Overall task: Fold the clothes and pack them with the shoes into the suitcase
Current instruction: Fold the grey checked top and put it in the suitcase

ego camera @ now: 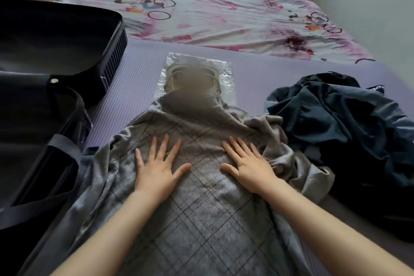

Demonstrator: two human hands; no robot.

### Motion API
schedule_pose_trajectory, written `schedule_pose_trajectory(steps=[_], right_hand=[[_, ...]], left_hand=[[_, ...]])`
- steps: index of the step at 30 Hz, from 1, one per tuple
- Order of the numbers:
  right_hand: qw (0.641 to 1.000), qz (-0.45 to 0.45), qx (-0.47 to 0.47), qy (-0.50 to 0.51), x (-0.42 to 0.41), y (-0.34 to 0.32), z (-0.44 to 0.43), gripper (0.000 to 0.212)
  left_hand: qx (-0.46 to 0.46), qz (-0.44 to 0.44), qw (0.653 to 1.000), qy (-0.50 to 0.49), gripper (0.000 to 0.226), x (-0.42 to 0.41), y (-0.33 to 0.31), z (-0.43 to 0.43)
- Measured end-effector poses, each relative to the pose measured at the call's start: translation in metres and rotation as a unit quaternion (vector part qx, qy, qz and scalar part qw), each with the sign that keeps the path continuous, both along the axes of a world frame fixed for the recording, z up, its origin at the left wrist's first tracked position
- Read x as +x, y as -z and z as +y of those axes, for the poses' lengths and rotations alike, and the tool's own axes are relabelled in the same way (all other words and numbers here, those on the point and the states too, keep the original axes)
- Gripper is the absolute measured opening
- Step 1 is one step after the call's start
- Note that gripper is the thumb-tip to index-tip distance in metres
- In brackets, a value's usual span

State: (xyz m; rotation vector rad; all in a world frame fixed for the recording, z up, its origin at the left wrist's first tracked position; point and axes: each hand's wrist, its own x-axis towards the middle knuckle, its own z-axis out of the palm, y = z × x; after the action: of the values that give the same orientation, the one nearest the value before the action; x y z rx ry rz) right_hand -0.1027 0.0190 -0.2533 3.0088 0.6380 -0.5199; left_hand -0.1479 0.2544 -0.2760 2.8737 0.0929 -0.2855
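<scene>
An open dark suitcase (44, 96) lies along the left edge of the purple mat (139, 69). A grey checked garment (201, 208) is spread mid-mat, with a dark blue clothes heap (347, 130) at the right edge and a clear bag of shoes (197, 74) just beyond the garment. The left hand (156, 172) and right hand (249, 170) press the garment, fingers wide and flat.

Matt grey knit sweater (201, 197) with thin dark checks; glossy crinkled clear plastic bag (220, 74); ribbed lilac mat (134, 78).
</scene>
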Motion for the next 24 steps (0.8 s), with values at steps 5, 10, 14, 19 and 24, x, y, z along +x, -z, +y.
schedule_pose_trajectory(steps=[5,10,14,19,24], right_hand=[[0.983,-0.133,0.121,0.021,0.028,-0.033,0.012,0.044],[0.977,-0.115,0.1,0.15,0.096,-0.049,0.024,0.038],[0.976,-0.076,0.032,0.2,0.125,-0.038,0.032,0.038],[0.971,-0.113,0.002,0.21,0.137,-0.024,0.033,0.046],[0.964,-0.126,-0.005,0.234,0.138,-0.022,0.026,0.04]], left_hand=[[-0.102,-0.247,0.961,-0.072,0.048,0.027,-0.033,0.017],[-0.119,-0.177,0.959,-0.188,0.041,0.083,-0.037,0.073],[-0.208,-0.096,0.948,-0.223,0.035,0.109,-0.031,0.094],[-0.227,-0.048,0.948,-0.219,0.029,0.119,-0.03,0.096],[-0.199,-0.01,0.964,-0.179,0.019,0.116,-0.028,0.1]])
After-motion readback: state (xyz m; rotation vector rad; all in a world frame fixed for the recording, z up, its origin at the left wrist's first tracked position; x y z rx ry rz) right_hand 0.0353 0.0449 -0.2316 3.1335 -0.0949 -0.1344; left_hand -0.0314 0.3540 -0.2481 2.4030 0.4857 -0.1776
